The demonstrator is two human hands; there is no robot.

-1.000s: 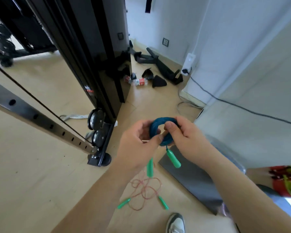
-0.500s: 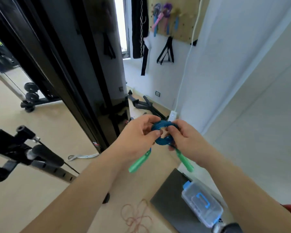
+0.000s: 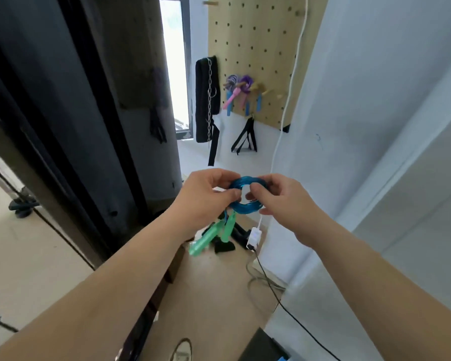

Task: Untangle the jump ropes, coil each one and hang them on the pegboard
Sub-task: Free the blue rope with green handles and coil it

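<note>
A blue jump rope [image 3: 245, 205] is wound into a tight small coil, held at chest height between both hands. My left hand [image 3: 206, 196] pinches its left side and my right hand [image 3: 279, 198] pinches its right side. Its two green handles [image 3: 214, 234] dangle below the coil. Ahead on the wall hangs the wooden pegboard [image 3: 255, 48]. Coiled ropes with pink and blue handles [image 3: 236, 93] hang on its pegs; further bare pegs [image 3: 270, 92] stick out to their right.
A black gym machine frame [image 3: 71, 126] fills the left side. A black belt with a chain [image 3: 207, 100] and black straps [image 3: 245, 138] hang near the pegboard. A white cable and adapter [image 3: 254, 237] and a black cord run along the right wall. My shoe [image 3: 181, 350] is at the bottom.
The view has lifted from the floor toward the pegboard. The red rope on the floor has left the view. Both hands keep the blue coil and have carried it closer to the wall.
</note>
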